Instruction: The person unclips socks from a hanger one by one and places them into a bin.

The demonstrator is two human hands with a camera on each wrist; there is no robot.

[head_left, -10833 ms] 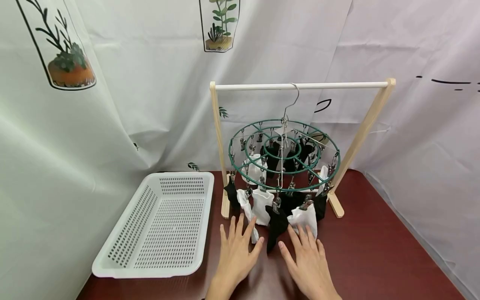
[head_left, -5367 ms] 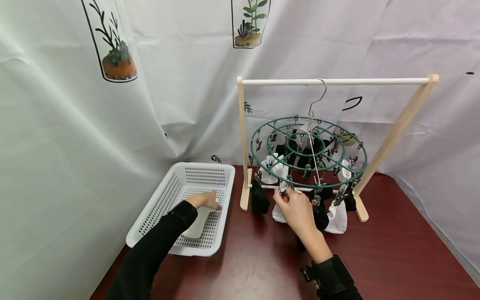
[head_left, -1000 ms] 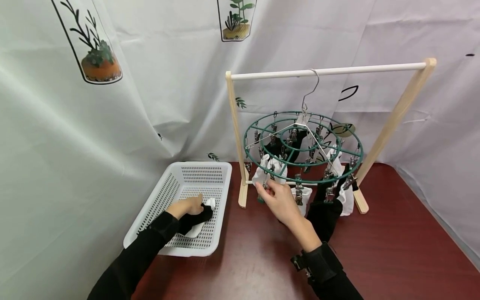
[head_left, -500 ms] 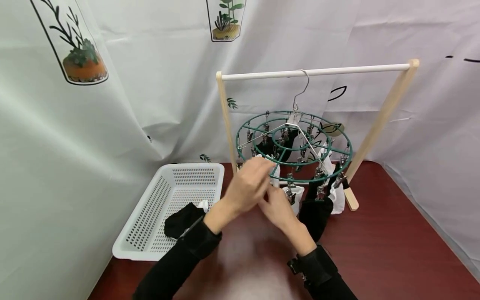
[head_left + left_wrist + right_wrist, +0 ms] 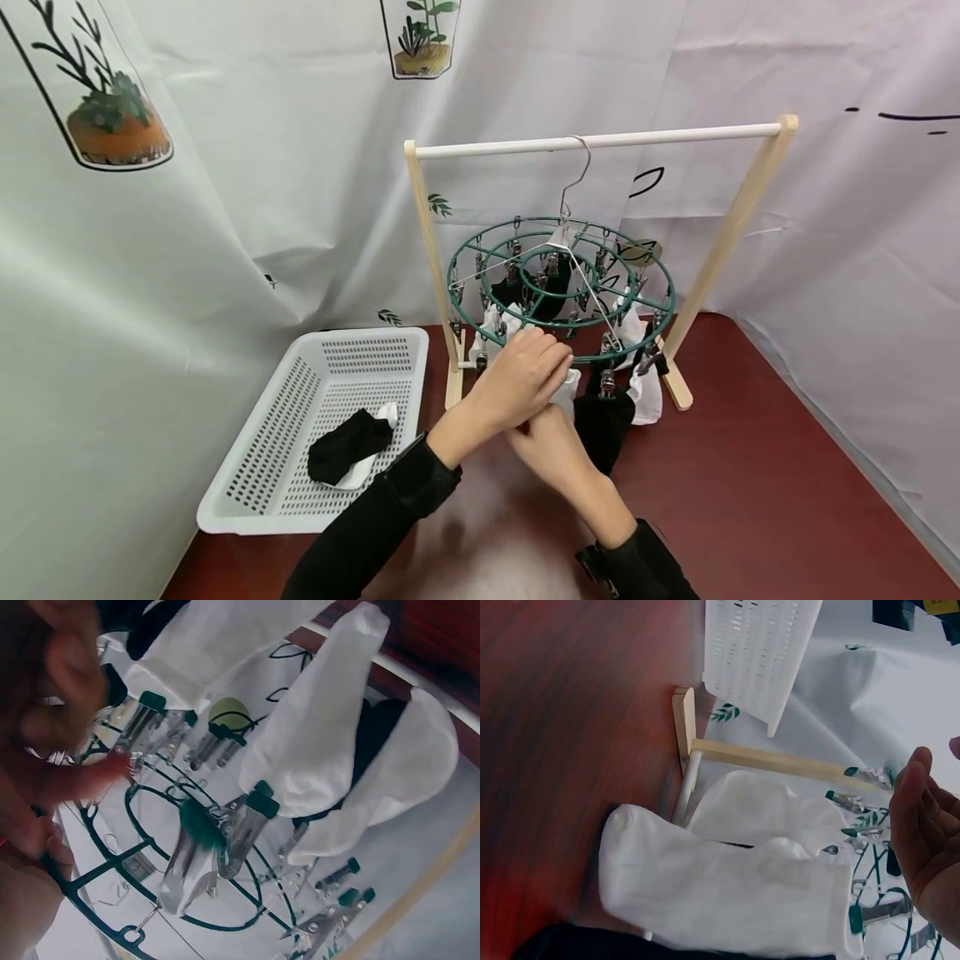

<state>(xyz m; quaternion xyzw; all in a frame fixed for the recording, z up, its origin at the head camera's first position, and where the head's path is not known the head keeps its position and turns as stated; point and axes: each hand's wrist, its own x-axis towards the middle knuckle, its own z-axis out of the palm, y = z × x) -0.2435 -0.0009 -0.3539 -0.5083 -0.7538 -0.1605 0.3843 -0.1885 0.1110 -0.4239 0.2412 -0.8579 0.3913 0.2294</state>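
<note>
My left hand (image 5: 517,383) reaches over the front rim of a round green clip hanger (image 5: 592,358), its fingers curled there. My right hand (image 5: 558,454) sits just below it, fingertips hidden behind the left in the head view. In the right wrist view, its curled fingers (image 5: 922,795) are beside the metal clips (image 5: 870,777), and a white sock (image 5: 720,892) hangs close by. I cannot tell what those fingers hold. A black sock (image 5: 603,425) and another white sock (image 5: 645,398) hang right of the hands.
A white perforated basket (image 5: 416,392) stands at the left with a black sock (image 5: 348,450) lying over a white one (image 5: 360,473). The hanger hooks on a wood-ended rack (image 5: 495,150). Behind the dark red table (image 5: 750,467) hangs a printed white cloth (image 5: 300,125).
Several socks have left the hanger's front; a black and a white sock now lie in the basket. My left hand has come from the basket up to the hanger, joining the right.
</note>
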